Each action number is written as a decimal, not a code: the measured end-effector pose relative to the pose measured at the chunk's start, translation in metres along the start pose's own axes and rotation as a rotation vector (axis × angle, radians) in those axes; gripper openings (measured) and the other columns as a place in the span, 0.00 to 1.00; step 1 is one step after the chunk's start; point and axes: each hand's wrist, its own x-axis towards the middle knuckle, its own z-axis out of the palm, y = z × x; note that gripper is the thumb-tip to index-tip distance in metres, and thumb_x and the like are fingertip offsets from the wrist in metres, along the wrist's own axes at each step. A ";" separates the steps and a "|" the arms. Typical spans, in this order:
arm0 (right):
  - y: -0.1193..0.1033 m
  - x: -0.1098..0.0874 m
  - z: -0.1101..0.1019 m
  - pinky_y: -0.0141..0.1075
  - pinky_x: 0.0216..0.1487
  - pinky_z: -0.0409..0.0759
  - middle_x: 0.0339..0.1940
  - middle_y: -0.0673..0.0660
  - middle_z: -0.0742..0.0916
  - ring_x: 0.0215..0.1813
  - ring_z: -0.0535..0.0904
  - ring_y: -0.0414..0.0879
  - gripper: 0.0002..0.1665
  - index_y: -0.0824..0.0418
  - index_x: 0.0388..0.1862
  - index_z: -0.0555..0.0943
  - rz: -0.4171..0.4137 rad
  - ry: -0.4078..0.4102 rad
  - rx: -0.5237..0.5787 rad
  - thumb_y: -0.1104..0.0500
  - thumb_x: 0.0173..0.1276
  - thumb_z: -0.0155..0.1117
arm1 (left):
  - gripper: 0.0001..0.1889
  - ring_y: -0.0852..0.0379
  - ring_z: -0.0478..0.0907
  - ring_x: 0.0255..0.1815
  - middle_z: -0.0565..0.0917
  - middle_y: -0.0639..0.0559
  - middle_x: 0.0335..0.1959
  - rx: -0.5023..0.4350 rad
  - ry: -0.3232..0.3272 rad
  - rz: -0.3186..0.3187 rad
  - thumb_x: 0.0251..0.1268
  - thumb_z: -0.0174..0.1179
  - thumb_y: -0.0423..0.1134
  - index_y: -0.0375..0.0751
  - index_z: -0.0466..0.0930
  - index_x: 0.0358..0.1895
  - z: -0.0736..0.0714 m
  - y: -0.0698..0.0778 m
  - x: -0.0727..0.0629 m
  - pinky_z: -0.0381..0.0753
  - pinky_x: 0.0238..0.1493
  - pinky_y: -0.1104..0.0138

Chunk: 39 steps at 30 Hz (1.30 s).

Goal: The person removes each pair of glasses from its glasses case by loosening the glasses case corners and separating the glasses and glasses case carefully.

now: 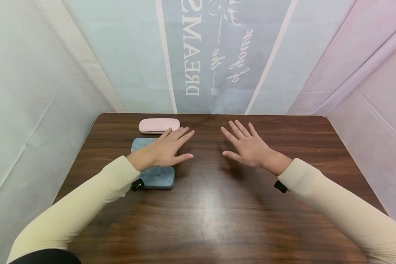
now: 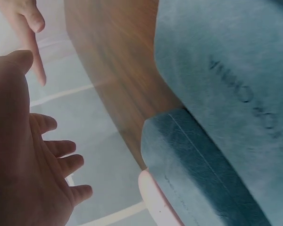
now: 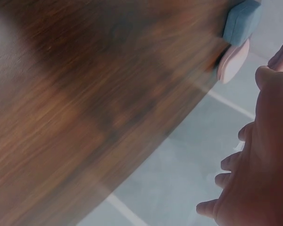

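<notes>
My left hand (image 1: pixel 163 150) hovers with spread, straight fingers over two blue glasses cases and holds nothing. The nearer blue case (image 1: pixel 156 179) shows dark lettering, which also appears on the blue case (image 2: pixel 236 89) in the left wrist view. Partly hidden under the hand lies the farther blue case (image 1: pixel 140 143). Behind them, close to the left fingertips, is a pink glasses case (image 1: pixel 158 125). My right hand (image 1: pixel 250 148) is held above bare wood, palm down, fingers spread, touching nothing; the right wrist view catches its edge (image 3: pixel 254 169).
The dark brown wooden table (image 1: pixel 211 220) has rounded far corners. A printed cloth backdrop (image 1: pixel 145 55) with mirrored lettering hangs behind its far edge, and pale cloth walls (image 1: pixel 376 110) stand at both sides. A dark strap (image 1: pixel 281 186) hangs below the right sleeve.
</notes>
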 end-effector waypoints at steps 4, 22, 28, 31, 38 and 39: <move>-0.009 0.001 0.003 0.64 0.77 0.37 0.84 0.66 0.49 0.84 0.39 0.61 0.48 0.53 0.86 0.45 -0.014 -0.012 0.018 0.34 0.79 0.49 | 0.43 0.44 0.46 0.83 0.49 0.41 0.83 -0.016 0.014 0.012 0.77 0.45 0.65 0.44 0.46 0.83 0.002 -0.004 -0.014 0.42 0.78 0.43; -0.060 0.015 0.017 0.62 0.78 0.41 0.84 0.64 0.50 0.84 0.41 0.58 0.50 0.55 0.85 0.43 -0.087 -0.006 0.094 0.34 0.79 0.49 | 0.42 0.42 0.52 0.81 0.53 0.40 0.82 -0.126 0.118 -0.084 0.77 0.52 0.60 0.41 0.49 0.83 0.011 -0.019 -0.077 0.43 0.77 0.40; -0.071 0.019 0.020 0.61 0.78 0.44 0.84 0.64 0.52 0.84 0.44 0.59 0.49 0.56 0.85 0.44 -0.115 -0.003 0.122 0.35 0.79 0.49 | 0.42 0.40 0.53 0.80 0.56 0.37 0.81 -0.116 0.131 -0.086 0.77 0.54 0.58 0.39 0.49 0.82 0.019 -0.027 -0.091 0.48 0.75 0.39; -0.076 0.020 0.022 0.60 0.78 0.46 0.84 0.64 0.52 0.83 0.45 0.59 0.50 0.58 0.85 0.43 -0.127 -0.004 0.137 0.35 0.79 0.49 | 0.42 0.38 0.54 0.79 0.57 0.37 0.80 -0.122 0.157 -0.092 0.77 0.55 0.57 0.38 0.50 0.82 0.021 -0.029 -0.098 0.51 0.74 0.38; -0.089 0.025 0.027 0.58 0.78 0.50 0.84 0.63 0.54 0.83 0.48 0.58 0.49 0.60 0.85 0.44 -0.136 -0.007 0.195 0.36 0.80 0.49 | 0.41 0.36 0.57 0.78 0.59 0.36 0.79 -0.123 0.206 -0.112 0.75 0.58 0.55 0.36 0.53 0.81 0.024 -0.035 -0.116 0.54 0.72 0.36; -0.091 0.026 0.028 0.58 0.78 0.51 0.83 0.64 0.54 0.83 0.49 0.59 0.49 0.61 0.85 0.45 -0.141 -0.006 0.203 0.36 0.80 0.49 | 0.41 0.36 0.57 0.78 0.59 0.36 0.79 -0.124 0.205 -0.121 0.75 0.58 0.55 0.36 0.53 0.81 0.025 -0.037 -0.119 0.54 0.72 0.36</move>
